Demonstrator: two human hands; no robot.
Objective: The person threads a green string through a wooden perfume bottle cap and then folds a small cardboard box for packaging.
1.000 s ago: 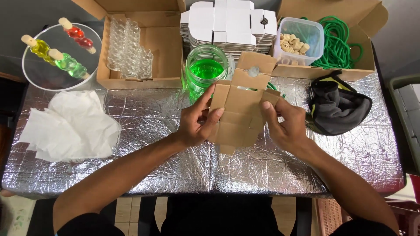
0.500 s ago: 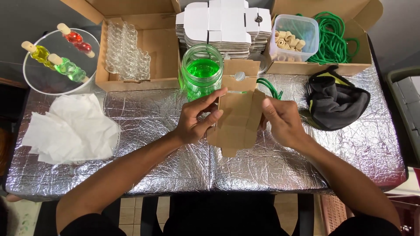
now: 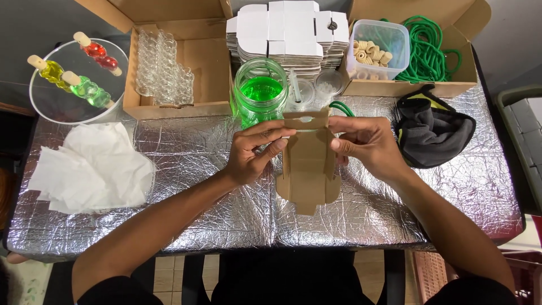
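Here both hands, left hand and right hand, pinch a brown cardboard box with curled fingers; behind it, a glass jar holds green liquid.

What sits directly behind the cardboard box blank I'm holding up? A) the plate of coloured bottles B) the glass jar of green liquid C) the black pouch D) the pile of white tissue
B: the glass jar of green liquid stands just behind the brown cardboard box blank, which both hands grip.

A desk wrapped in crinkled silver foil fills the view under bright, even light. Beyond its far edge, past the fingers, lies dark floor; nearer, pale tiles show below.
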